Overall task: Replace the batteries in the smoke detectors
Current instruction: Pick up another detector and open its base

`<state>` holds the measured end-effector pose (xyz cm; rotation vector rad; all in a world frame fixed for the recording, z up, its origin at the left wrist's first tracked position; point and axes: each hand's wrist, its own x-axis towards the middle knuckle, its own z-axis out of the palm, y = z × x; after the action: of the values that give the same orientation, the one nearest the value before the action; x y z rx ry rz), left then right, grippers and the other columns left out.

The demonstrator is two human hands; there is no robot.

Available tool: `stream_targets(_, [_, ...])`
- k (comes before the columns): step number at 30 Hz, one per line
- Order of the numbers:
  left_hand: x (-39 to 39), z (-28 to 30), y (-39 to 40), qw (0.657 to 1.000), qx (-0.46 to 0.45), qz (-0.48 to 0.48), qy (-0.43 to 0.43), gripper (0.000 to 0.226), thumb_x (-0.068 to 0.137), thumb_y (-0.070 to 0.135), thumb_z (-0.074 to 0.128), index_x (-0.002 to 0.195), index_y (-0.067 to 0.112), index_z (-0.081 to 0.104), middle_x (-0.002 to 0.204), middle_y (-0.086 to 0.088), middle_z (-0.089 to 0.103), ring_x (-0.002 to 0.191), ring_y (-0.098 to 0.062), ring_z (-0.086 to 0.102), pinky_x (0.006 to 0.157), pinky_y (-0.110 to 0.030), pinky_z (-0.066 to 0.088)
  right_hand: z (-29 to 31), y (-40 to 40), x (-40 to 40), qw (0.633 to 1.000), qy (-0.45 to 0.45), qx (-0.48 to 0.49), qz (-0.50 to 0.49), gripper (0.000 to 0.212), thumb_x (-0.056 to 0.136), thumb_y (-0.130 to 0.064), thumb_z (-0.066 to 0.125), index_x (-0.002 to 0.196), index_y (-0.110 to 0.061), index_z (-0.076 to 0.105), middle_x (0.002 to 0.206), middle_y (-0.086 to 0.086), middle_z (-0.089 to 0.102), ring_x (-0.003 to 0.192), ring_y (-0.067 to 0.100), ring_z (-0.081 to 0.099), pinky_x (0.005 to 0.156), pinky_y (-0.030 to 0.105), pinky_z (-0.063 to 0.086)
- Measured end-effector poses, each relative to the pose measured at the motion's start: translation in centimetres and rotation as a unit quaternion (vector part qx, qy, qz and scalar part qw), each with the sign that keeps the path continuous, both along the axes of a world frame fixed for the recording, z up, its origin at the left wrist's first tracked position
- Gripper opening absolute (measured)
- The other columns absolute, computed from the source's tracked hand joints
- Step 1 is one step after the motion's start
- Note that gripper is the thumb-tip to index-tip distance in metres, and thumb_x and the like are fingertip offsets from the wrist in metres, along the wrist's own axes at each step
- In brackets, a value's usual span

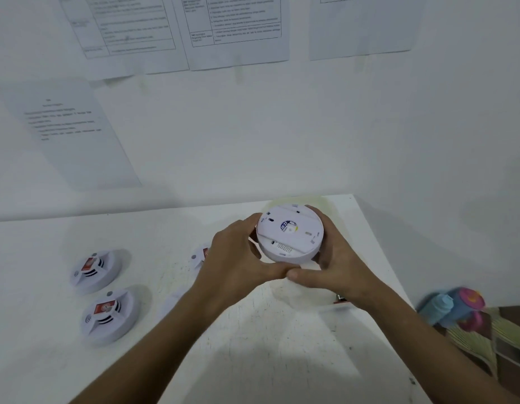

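Occluded / unreadable bits
Left forearm hides most of two detectors [201,253] on the counter [253,330]; wall sheets [69,123] unreadable; right-edge clutter [454,307] blurred.

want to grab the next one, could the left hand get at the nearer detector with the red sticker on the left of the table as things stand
Probably not yet: the left hand grips the held detector together with the right hand. Once it lets go, nothing visible on the table blocks the way to the nearer detector.
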<state>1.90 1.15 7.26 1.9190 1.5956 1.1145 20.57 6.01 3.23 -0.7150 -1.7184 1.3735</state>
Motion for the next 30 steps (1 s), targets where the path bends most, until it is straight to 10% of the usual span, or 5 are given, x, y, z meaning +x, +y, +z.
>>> stream_targets(10, [-2.6,1.5,-0.2,0.989,-0.073,-0.107,0.066,0.072,0.08,0.037,0.074,0.142,0.045,0.036,0.123,0.018,0.059,0.092,0.001,0.065,0.073,-0.018,0.056,0.7,0.6,1.5,0.996,-0.063,0.049,-0.031,0.093,0.051,-0.008,0.09,0.132,-0.023,0.048,0.124,-0.015,0.06,0.119,0.008,0.056,0.09,0.018,0.05])
stream_targets(30, [-1.7,0.8,0.3,0.978,-0.032,-0.083,0.189,0.061,0.049,0.061,0.069,0.096,0.026,0.056,0.098,0.012,0.054,0.09,-0.01,0.058,0.069,-0.022,0.055,-1.7,-0.2,-0.2,0.996,-0.073,0.059,0.004,0.094,0.053,-0.003,0.09,0.135,-0.015,0.047,0.127,-0.004,0.059,0.121,0.023,0.056,0.093,0.027,0.052])
